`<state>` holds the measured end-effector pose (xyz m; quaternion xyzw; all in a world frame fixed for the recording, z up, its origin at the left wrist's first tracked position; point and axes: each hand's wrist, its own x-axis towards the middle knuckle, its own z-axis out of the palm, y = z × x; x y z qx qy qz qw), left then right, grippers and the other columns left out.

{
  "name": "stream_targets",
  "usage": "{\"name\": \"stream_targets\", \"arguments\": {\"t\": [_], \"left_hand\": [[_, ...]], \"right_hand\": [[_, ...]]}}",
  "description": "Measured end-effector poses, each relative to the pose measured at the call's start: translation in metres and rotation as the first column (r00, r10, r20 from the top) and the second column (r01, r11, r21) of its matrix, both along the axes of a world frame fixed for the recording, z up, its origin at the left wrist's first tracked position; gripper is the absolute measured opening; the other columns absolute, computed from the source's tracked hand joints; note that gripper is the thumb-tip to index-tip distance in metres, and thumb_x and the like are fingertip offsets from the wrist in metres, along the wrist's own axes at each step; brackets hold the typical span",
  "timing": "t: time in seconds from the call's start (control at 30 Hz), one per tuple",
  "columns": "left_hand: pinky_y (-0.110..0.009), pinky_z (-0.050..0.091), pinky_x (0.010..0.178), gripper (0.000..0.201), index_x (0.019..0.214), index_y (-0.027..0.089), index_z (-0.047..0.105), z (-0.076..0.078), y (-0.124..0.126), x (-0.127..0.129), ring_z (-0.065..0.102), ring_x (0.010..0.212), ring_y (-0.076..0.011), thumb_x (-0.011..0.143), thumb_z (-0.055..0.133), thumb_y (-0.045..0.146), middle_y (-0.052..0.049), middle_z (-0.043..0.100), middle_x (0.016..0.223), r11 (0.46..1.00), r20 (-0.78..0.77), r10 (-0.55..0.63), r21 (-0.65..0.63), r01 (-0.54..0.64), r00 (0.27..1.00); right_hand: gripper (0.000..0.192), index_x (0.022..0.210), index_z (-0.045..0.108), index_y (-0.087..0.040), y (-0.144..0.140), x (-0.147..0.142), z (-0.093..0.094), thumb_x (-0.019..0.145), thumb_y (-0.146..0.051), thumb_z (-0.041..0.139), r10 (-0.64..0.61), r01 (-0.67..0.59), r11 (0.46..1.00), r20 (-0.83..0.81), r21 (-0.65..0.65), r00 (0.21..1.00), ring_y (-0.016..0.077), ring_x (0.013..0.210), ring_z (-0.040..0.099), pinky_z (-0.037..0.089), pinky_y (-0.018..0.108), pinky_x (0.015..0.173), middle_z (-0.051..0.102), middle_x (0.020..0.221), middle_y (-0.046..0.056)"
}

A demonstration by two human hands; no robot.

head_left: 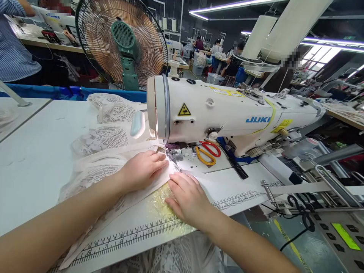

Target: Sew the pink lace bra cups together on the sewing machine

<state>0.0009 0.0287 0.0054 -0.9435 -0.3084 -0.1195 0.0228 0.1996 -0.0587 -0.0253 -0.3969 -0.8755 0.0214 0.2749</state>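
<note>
My left hand (143,168) lies on a strip of off-white lace fabric (105,161), its fingers stretched toward the needle area of a white sewing machine (193,110). My right hand (189,199) rests at the fabric's near edge, fingertips touching it just in front of the presser foot (172,153). Its thumb is apart from the fingers. Under the right hand, crinkled yellowish clear film (162,203) covers part of the table. More lace spreads left of and behind the machine head. The needle tip is hard to make out.
Scissors (206,161) with yellow and red handles and a black-handled tool (237,167) lie right of the needle area. A printed ruler (136,237) runs along the table's front edge. A large fan (123,38) stands behind. A control box (338,235) is at lower right.
</note>
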Motion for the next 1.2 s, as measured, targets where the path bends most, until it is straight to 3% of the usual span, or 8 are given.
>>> {"name": "stream_targets", "arguments": {"t": [0.47,1.0,1.2], "left_hand": [[-0.038,0.05,0.076,0.038,0.111,0.018,0.066,-0.001,0.001,-0.004,0.059,0.09,-0.025,0.095,0.032,0.023,-0.011,0.065,0.117,1.0,-0.063,-0.009,0.02,0.011,0.998],[-0.036,0.05,0.071,0.04,0.108,0.016,0.068,0.001,0.015,-0.005,0.061,0.088,-0.0241,0.096,0.031,0.023,-0.011,0.068,0.113,0.995,-0.067,-0.016,0.095,0.023,0.998],[-0.039,0.048,0.077,0.033,0.092,0.018,0.071,0.008,-0.009,0.002,0.06,0.092,-0.0246,0.093,0.039,0.024,-0.008,0.07,0.107,0.994,-0.025,-0.064,0.088,0.066,0.998]], "right_hand": [[0.028,0.109,0.06,-0.012,-0.001,-0.002,0.001,0.089,-0.029,0.052,-0.027,0.027,1.0,0.008,-0.002,1.0,0.0278,0.115,0.052,0.046,0.043,0.095,0.06,0.12,0.014],[0.04,0.119,0.057,-0.004,0.001,-0.002,0.0,0.09,-0.031,0.05,-0.025,0.03,0.997,0.057,-0.074,0.998,0.0311,0.125,0.046,0.046,0.045,0.103,0.052,0.132,0.019],[0.043,0.12,0.057,-0.002,0.002,-0.002,-0.001,0.089,-0.031,0.053,-0.025,0.028,0.995,0.04,-0.093,0.999,0.0327,0.124,0.046,0.046,0.046,0.102,0.053,0.131,0.02]]}}
